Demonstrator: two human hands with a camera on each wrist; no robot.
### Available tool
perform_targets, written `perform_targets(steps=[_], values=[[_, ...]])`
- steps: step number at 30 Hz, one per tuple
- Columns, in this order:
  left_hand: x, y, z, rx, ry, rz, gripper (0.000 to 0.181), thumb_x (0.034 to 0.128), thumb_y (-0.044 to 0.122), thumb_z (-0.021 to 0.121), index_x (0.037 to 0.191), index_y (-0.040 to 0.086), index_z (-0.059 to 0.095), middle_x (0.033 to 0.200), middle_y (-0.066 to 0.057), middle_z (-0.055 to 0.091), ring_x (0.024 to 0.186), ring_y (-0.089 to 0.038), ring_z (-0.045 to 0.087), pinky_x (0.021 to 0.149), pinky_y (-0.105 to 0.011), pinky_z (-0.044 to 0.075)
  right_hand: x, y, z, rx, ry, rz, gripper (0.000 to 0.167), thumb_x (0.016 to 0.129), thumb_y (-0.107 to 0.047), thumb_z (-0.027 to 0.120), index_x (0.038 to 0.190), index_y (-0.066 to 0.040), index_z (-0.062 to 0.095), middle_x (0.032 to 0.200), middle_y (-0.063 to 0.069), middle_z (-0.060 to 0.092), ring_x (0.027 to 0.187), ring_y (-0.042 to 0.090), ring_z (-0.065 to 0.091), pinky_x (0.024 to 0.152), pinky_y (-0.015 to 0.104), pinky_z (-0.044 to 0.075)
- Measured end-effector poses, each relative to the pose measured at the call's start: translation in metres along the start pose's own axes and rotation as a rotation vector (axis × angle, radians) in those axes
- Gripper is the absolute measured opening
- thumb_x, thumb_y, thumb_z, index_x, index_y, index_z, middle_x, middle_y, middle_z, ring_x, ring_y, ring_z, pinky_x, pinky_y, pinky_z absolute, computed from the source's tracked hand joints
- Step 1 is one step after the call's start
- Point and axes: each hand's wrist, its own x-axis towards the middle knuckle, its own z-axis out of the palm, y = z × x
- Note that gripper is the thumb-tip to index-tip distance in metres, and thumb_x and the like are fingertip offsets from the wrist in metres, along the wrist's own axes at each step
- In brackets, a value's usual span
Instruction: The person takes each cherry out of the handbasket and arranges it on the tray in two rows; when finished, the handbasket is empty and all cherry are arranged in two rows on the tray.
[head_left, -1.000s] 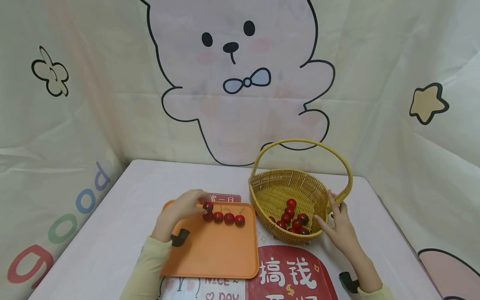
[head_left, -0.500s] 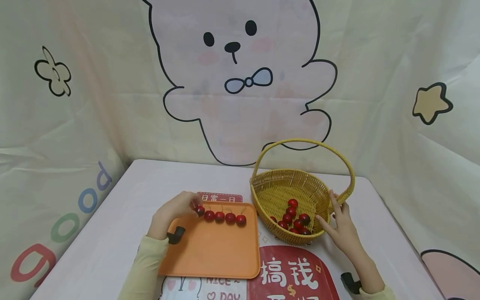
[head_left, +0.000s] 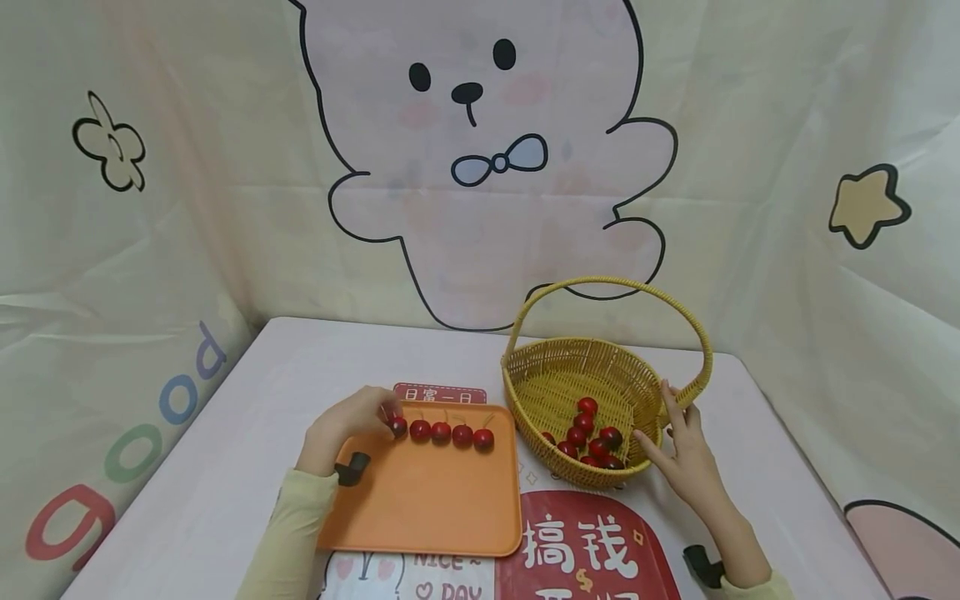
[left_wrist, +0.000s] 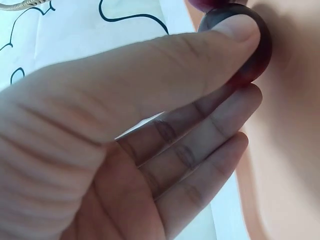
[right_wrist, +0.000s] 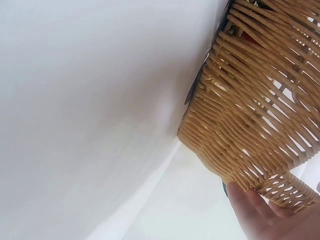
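Observation:
At the upper left of the orange tray (head_left: 427, 510), my left hand (head_left: 341, 427) pinches a dark red cherry (head_left: 399, 427) between thumb and fingers. The left wrist view shows the thumb pressed on that cherry (left_wrist: 261, 62), the other fingers stretched out below. To its right runs a row of several cherries (head_left: 441, 433) with upright stems. My right hand (head_left: 688, 462) holds the right side of the yellow wicker basket (head_left: 551, 375), its thumb over the rim and its fingers near the handle's base. In the right wrist view, fingertips touch the basket's outer weave (right_wrist: 250, 115).
Several more cherries (head_left: 597, 448) lie in the front part of the basket. Its tall handle (head_left: 600, 282) arches above. Flat printed mats, including a red one (head_left: 585, 542), lie on the white table (head_left: 360, 354). A printed cloth (head_left: 495, 242) hangs behind.
My left hand has moved left and lowered its cherry from above the leftmost cherry to the row's left end. The right hand and basket stay put; the view shifts slightly.

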Motion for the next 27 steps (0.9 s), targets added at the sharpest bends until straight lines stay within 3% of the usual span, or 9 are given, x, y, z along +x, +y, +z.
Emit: perform_targets(steps=[5, 15, 27], values=[[-0.0004, 0.0015, 0.0007, 0.01, -0.011, -0.032, 0.021, 0.0712, -0.003, 0.074, 0.088, 0.006, 0.065, 0.083, -0.006, 0.062, 0.076, -0.018, 0.056, 0.075, -0.036, 0.051, 0.0, 0.0006, 0.0007, 0.001, 0.01, -0.014, 0.096, 0.078, -0.01, 0.073, 0.15, -0.022, 0.011, 0.136, 0.031, 0.024, 0.107, 0.047, 0.048, 0.079, 0.059, 0.048], [-0.0014, 0.0012, -0.0001, 0.008, -0.008, -0.02, 0.023, 0.0721, -0.002, 0.074, 0.091, 0.005, 0.064, 0.084, -0.007, 0.061, 0.077, -0.019, 0.058, 0.074, -0.035, 0.051, 0.0003, -0.0001, 0.0009, 0.002, 0.016, -0.024, 0.095, 0.078, -0.01, 0.073, 0.15, -0.02, 0.012, 0.135, 0.031, 0.025, 0.108, 0.047, 0.046, 0.078, 0.059, 0.047], [-0.0001, 0.0001, 0.0011, -0.011, -0.008, -0.068, 0.024, 0.0737, -0.001, 0.074, 0.093, 0.009, 0.065, 0.087, -0.006, 0.062, 0.08, -0.019, 0.058, 0.077, -0.036, 0.052, 0.0005, 0.0001, 0.0008, 0.01, 0.015, -0.028, 0.094, 0.078, -0.01, 0.073, 0.15, -0.02, 0.012, 0.136, 0.031, 0.024, 0.109, 0.047, 0.046, 0.079, 0.059, 0.047]])
